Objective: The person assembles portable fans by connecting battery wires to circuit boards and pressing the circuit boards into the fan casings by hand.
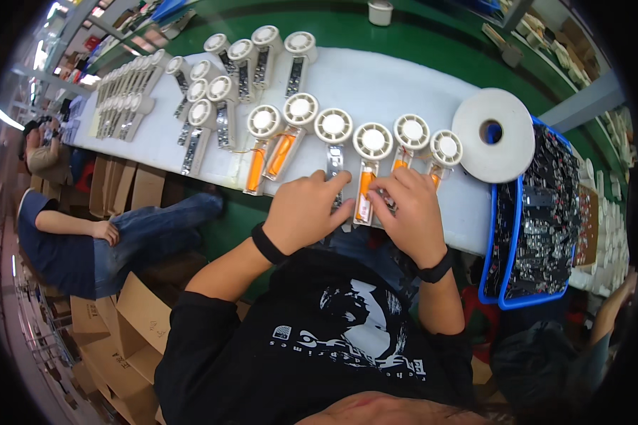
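In front of me lies a white handheld fan (pixel 373 142) with an orange battery (pixel 366 185) in its open handle. My right hand (pixel 412 211) is over this handle's right side, thumb and fingers brought together; anything small between them is hidden. My left hand (pixel 306 209) lies over the handle of the neighbouring fan (pixel 333 126), index finger and thumb apart, the thumb pointing toward the battery fan. That neighbouring handle shows a dark, shiny inside. Right of these, two more fans (pixel 411 132) (pixel 446 149) with orange parts sit partly behind my right hand.
Two fans with orange batteries (pixel 265 122) lie left, several others (pixel 220 89) beyond on the white table (pixel 383 78). A large white roll (pixel 468 134) stands right, beside blue-rimmed bins (pixel 507 283) of dark parts. Cardboard boxes (pixel 145 304) and a seated person (pixel 64 244) are left.
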The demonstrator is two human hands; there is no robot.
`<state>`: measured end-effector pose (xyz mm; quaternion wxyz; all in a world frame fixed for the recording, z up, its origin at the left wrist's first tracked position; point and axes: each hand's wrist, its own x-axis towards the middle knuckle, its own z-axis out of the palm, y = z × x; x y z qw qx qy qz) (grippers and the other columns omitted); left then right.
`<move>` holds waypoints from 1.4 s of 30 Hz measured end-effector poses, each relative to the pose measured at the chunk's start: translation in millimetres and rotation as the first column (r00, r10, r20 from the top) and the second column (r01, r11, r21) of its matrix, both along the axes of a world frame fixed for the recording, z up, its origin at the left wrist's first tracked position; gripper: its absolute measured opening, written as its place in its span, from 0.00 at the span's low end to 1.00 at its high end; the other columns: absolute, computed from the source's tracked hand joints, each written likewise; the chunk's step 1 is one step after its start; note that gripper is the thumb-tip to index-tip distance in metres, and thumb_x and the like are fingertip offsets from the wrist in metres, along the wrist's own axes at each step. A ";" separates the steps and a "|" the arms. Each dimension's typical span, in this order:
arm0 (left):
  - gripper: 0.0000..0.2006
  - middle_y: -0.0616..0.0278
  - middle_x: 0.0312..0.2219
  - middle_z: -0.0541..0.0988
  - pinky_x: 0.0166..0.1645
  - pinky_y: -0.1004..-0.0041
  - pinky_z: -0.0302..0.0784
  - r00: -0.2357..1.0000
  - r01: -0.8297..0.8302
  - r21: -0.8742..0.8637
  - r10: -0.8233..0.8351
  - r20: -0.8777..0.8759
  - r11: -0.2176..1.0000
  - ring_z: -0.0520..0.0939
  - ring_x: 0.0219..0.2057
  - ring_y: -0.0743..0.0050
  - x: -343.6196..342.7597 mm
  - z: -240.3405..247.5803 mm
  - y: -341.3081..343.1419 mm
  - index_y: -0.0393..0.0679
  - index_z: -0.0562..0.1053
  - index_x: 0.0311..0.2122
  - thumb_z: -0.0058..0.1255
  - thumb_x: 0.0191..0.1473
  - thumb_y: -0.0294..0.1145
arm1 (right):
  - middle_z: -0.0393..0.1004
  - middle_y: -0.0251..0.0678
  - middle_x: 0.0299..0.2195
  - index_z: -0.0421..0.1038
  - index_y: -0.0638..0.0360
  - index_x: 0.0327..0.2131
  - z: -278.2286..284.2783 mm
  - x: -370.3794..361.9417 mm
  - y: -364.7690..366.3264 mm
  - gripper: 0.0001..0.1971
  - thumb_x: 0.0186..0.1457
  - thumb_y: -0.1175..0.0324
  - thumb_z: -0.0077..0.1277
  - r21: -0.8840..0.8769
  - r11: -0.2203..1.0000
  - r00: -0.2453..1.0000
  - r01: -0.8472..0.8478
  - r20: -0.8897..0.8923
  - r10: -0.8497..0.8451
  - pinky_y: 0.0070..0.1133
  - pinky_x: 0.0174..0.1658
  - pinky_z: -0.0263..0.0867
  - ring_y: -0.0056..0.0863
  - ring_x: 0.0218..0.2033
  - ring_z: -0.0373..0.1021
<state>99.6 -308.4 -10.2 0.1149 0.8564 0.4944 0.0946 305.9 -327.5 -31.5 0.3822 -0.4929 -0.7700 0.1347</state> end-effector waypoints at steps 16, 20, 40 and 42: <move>0.08 0.57 0.18 0.76 0.25 0.69 0.72 0.870 -0.344 0.243 0.210 0.447 0.907 0.75 0.16 0.73 -71.7 75.3 4.5 0.45 0.79 0.39 0.57 0.51 0.29 | 0.70 0.33 0.26 0.76 0.57 0.31 -1.8 6.2 -6.9 0.05 0.50 0.72 0.62 -0.014 1.000 1.000 -0.019 -0.013 0.019 0.30 0.41 0.57 0.35 0.32 0.68; 0.09 0.52 0.17 0.74 0.26 0.69 0.72 0.783 -0.609 0.283 0.504 0.364 0.741 0.78 0.18 0.71 -177.7 62.2 77.5 0.43 0.78 0.39 0.55 0.55 0.34 | 0.70 0.34 0.26 0.76 0.57 0.32 -0.5 9.9 -4.4 0.06 0.50 0.73 0.61 -0.012 1.000 1.000 -0.004 -0.021 0.004 0.30 0.41 0.57 0.34 0.31 0.68; 0.15 0.49 0.21 0.75 0.26 0.56 0.69 0.876 -0.428 0.375 0.275 0.397 0.822 0.76 0.22 0.45 -189.7 -4.4 57.7 0.41 0.78 0.48 0.50 0.56 0.30 | 0.73 0.41 0.27 0.77 0.63 0.34 95.2 19.5 12.4 0.06 0.51 0.77 0.59 0.047 0.977 0.960 0.210 0.177 -0.215 0.30 0.32 0.65 0.40 0.28 0.71; 0.09 0.53 0.17 0.70 0.21 0.63 0.62 0.893 -0.075 0.473 -0.151 0.423 0.878 0.72 0.17 0.55 -127.0 -14.3 31.4 0.35 0.78 0.35 0.45 0.56 0.24 | 0.74 0.44 0.27 0.76 0.64 0.34 128.4 16.2 23.3 0.04 0.52 0.76 0.58 0.036 0.948 0.912 0.317 0.262 -0.315 0.29 0.31 0.66 0.41 0.27 0.71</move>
